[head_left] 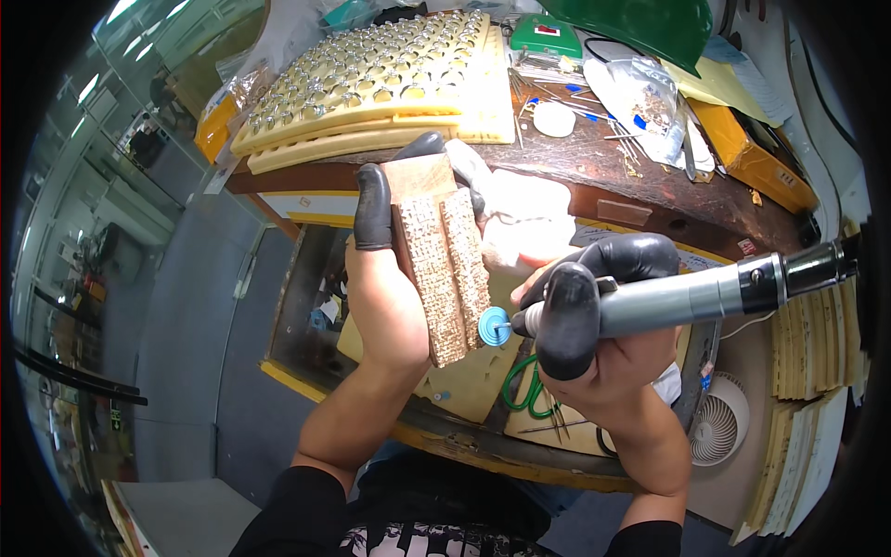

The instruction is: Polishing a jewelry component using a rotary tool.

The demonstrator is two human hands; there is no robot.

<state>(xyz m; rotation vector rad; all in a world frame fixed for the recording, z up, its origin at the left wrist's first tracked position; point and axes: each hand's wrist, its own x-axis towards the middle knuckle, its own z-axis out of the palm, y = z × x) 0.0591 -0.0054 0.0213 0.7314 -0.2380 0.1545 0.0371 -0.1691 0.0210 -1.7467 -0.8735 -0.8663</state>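
My left hand [374,218], with black finger covers, is closed around a wooden block [422,178] tilted toward me. Two rough, gold-coloured textured strips [441,269] run side by side along the block's face. My right hand [594,316], also in black finger covers, grips a grey rotary handpiece [682,299] lying almost level. At the handpiece's tip is a small light-blue disc [495,326], right beside the lower right edge of the strips; whether it touches them I cannot tell. A bunched white cloth [529,218] shows behind the block, between my hands.
Stacked yellow trays [371,84] of rings stand on the wooden bench [594,172] at back left. A green box [546,37], scattered burs, a round white lid [554,119] and plastic bags lie further right. Below, an open drawer [445,381] holds green-handled scissors [524,390]. A white fan [719,422] stands right.
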